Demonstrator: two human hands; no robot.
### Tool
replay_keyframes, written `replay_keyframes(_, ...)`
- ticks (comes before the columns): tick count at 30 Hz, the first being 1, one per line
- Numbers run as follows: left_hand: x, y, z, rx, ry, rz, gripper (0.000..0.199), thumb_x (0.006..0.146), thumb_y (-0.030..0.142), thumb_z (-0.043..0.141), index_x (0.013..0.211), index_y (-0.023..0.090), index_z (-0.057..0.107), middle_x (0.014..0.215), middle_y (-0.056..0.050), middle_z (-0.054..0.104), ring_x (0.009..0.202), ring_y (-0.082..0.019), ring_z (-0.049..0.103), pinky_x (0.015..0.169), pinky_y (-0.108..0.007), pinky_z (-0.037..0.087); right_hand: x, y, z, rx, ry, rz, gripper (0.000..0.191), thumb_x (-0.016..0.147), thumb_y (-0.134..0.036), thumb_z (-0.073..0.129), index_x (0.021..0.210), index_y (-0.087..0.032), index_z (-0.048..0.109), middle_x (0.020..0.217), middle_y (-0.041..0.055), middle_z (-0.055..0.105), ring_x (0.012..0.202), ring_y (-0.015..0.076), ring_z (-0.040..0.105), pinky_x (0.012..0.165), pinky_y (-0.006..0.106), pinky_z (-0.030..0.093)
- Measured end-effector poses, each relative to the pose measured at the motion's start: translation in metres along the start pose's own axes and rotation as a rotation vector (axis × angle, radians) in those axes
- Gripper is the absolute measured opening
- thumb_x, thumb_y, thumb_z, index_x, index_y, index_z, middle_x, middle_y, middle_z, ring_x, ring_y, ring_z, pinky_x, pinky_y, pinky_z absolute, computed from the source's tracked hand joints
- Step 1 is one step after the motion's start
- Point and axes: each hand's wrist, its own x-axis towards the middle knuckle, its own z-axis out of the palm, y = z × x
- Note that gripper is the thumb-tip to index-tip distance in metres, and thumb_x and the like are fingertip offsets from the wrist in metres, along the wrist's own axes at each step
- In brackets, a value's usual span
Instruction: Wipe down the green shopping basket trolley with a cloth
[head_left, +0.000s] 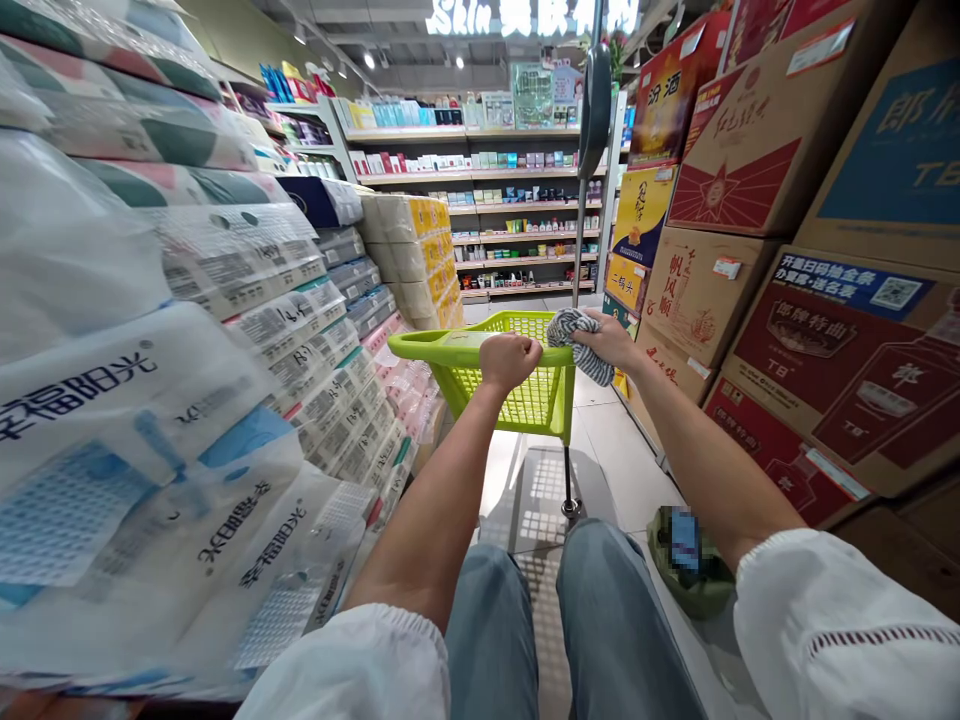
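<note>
A green plastic shopping cart [525, 400] stands in the aisle in front of my knees. My left hand [510, 360] is closed in a fist round the cart's near rim, at its middle. At the rim's right corner, my right hand [609, 340] grips a grey-and-white striped cloth [577, 335]. The cloth is bunched over the corner and part of it hangs down outside the basket. My right fingertips are partly hidden by the cloth. Through the mesh, no goods can be made out in the basket.
Wrapped tissue packs [247, 240] are piled high along the left. Stacked cartons [712, 270] line the right side. A green bag [690, 580] lies on the floor by my right knee. A grey pole [581, 220] rises beyond the cart, before shelves [517, 180] of small boxes.
</note>
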Motion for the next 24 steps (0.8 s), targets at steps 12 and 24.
replay_keyframes(12,0.002,-0.041,-0.01,0.042,-0.025,0.03,0.048,0.089,0.037,0.037,0.056,0.018,0.065,0.058,-0.006,0.063,0.058,-0.016,0.055,0.058,-0.029,0.035,-0.022,-0.019,0.037,0.196,0.041,-0.01,0.043,0.076,-0.04,0.057,0.114,-0.021,0.063,0.104,0.0019,0.07,0.09,0.0182,0.064,0.078,0.03,0.05)
replay_keyframes(24,-0.01,-0.003,-0.009,0.069,-0.063,-0.128,0.044,0.089,0.031,0.036,0.071,0.015,0.073,0.073,-0.012,0.071,0.065,-0.021,0.061,0.064,-0.034,0.042,-0.045,-0.031,0.081,-0.01,0.217,-0.138,0.04,0.08,-0.032,0.053,0.118,-0.02,0.059,0.119,0.0076,0.06,0.112,0.0217,0.055,0.098,0.035,0.045)
